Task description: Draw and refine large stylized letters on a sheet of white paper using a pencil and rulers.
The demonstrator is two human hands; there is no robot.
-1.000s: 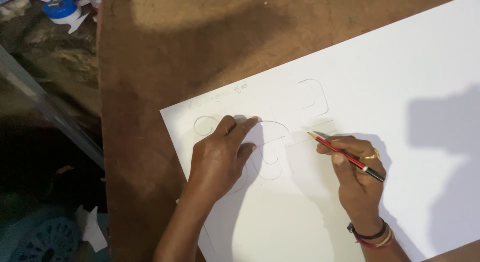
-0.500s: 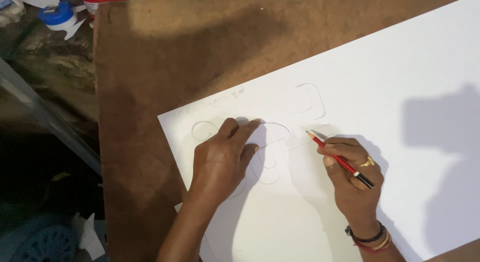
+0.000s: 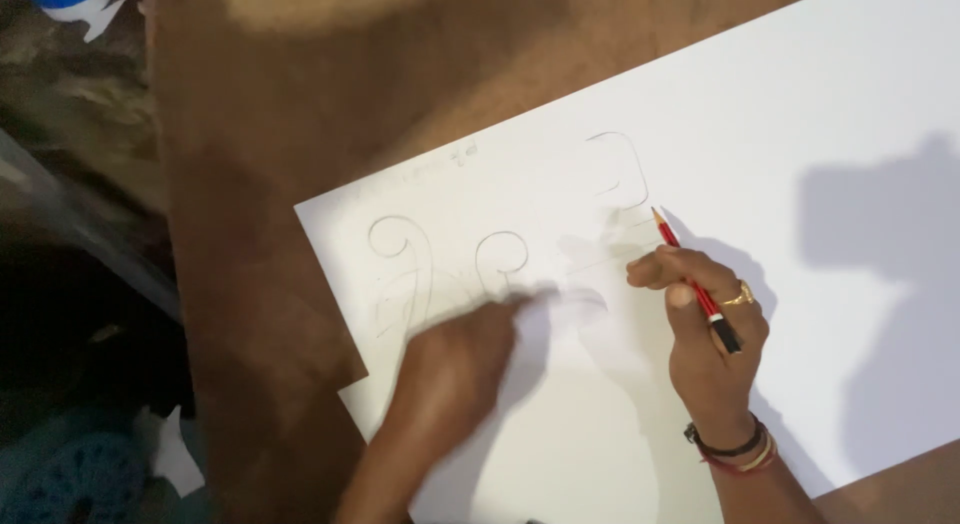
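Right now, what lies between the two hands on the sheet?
Head view: only white paper with faint pencil curves separates the left hand from the right hand.

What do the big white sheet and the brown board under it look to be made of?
The white sheet looks like matte paper or thin card: flat, crisp-edged, taking faint pencil lines. The brown board looks like hardboard or a similar pressed wood panel, smooth and dull, with no grain showing; it is hard to say which.

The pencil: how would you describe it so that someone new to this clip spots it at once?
Find the big white sheet on the brown table. Beside the faint curled outlines, the right hand holds the pencil: slim, red, black-ended, the only coloured thing on the paper.
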